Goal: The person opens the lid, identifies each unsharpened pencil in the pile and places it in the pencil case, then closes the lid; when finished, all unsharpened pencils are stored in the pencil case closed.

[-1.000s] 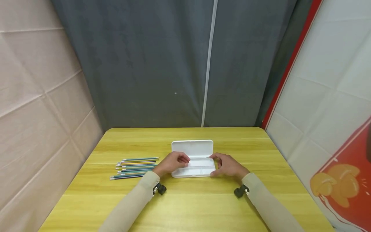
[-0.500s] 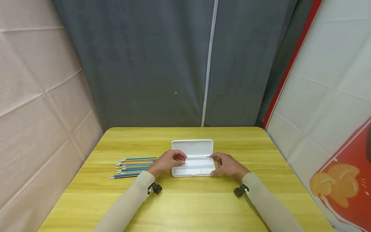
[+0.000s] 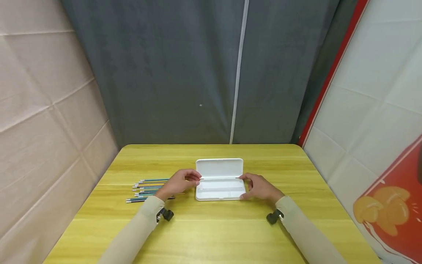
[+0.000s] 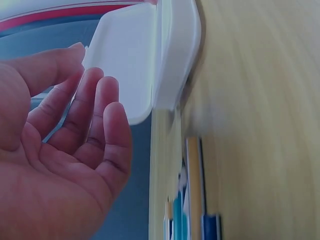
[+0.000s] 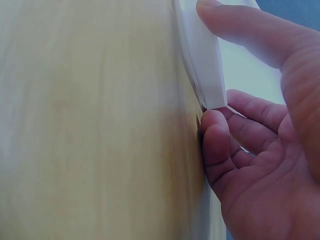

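Note:
A white pencil case (image 3: 220, 183) lies on the table with its lid (image 3: 219, 168) tipped back, its long inner compartments showing. My right hand (image 3: 260, 189) holds the case by its right end, thumb at the front corner and fingers near the hinge. In the right wrist view, fingertips (image 5: 215, 122) sit right at the case's lower edge. Just off the case's left end is my left hand (image 3: 179, 183), fingers loosely bent with nothing between them and the thumb. Several pencils (image 3: 148, 184) lie side by side to the left, partly hidden behind the left hand and wrist.
The wooden table (image 3: 217, 234) has a straight far edge along a grey curtain (image 3: 171, 73). Pale cloth hangs at the left (image 3: 49, 128), and a white and red printed cloth (image 3: 372, 110) at the right.
My left hand has drawn back leftward from over the case to beyond its left end, now covering more of the pencils. My right hand stays at the case's right end.

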Action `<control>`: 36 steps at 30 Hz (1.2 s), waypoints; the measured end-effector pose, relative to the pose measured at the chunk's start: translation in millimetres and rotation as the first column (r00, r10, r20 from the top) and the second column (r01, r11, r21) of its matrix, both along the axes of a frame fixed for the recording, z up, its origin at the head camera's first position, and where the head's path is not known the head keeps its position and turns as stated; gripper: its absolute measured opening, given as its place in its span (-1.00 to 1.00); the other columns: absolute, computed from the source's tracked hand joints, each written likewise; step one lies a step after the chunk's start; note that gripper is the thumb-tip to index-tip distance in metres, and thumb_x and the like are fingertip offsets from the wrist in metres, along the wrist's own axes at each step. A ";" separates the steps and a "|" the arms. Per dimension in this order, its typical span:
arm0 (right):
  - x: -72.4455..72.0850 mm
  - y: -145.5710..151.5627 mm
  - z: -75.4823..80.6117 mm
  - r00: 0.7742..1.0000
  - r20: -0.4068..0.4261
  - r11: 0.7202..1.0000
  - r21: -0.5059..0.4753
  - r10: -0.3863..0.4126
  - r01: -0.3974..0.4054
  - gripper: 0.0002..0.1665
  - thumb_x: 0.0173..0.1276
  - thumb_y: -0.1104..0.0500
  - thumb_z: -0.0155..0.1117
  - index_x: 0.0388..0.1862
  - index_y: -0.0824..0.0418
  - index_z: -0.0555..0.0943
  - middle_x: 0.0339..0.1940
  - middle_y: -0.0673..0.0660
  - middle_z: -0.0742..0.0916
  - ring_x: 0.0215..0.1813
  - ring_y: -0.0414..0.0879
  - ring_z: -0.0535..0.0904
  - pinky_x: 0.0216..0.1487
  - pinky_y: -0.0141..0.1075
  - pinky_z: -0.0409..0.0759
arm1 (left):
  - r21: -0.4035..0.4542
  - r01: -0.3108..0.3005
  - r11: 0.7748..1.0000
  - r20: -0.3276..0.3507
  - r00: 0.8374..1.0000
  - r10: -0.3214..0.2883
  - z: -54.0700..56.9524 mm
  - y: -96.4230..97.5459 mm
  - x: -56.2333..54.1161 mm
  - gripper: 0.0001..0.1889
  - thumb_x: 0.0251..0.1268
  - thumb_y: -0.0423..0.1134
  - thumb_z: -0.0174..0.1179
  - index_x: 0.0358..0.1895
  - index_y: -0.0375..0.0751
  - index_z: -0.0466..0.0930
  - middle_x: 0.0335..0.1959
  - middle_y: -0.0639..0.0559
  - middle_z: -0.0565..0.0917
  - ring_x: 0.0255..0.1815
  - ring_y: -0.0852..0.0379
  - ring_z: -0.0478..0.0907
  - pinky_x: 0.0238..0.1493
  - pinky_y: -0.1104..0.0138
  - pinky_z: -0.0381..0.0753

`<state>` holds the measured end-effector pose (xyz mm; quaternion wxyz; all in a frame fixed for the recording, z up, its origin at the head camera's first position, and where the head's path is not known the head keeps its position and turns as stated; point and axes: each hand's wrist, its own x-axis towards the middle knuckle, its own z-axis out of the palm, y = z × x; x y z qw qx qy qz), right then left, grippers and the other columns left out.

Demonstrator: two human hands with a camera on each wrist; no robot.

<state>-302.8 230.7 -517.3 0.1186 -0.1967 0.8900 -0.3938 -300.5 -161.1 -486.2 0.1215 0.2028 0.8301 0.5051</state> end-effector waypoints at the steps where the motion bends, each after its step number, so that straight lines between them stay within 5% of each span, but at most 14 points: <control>1: -0.1 0.2 0.0 1.000 0.001 1.000 0.001 -0.002 0.002 -0.04 -0.01 -0.16 0.80 0.37 -0.02 0.58 -0.40 0.04 0.59 -0.37 -0.10 0.46 -0.40 -0.33 0.43 | -0.003 -0.007 1.000 -0.001 1.000 0.007 0.3 -3.6 0.1 -0.70 0.52 -0.19 0.33 0.19 -0.21 0.69 0.03 -0.06 0.73 0.03 0.08 0.65 0.03 0.28 0.66; 21: 5.0 -1.3 5.2 1.000 0.010 1.000 -0.018 -0.006 0.006 -0.06 0.00 -0.11 0.80 0.36 0.01 0.58 -0.41 0.05 0.57 -0.37 -0.08 0.44 -0.42 -0.32 0.41 | -0.049 -0.182 0.982 0.014 0.983 0.183 1.1 -87.7 1.2 -0.59 0.60 -0.18 0.24 0.35 -0.28 0.57 0.22 -0.25 0.68 0.23 -0.15 0.65 0.27 -0.06 0.64; 36: 6.2 -1.0 6.7 1.000 0.012 1.000 -0.030 0.001 -0.001 -0.05 0.00 -0.09 0.80 0.37 0.03 0.57 -0.41 0.04 0.56 -0.37 -0.09 0.43 -0.43 -0.33 0.42 | -0.217 -0.249 0.944 -0.130 0.966 0.225 -3.5 -133.8 -1.1 -0.67 0.55 -0.27 0.28 0.27 -0.26 0.62 0.08 -0.14 0.73 0.08 0.01 0.66 0.09 0.21 0.67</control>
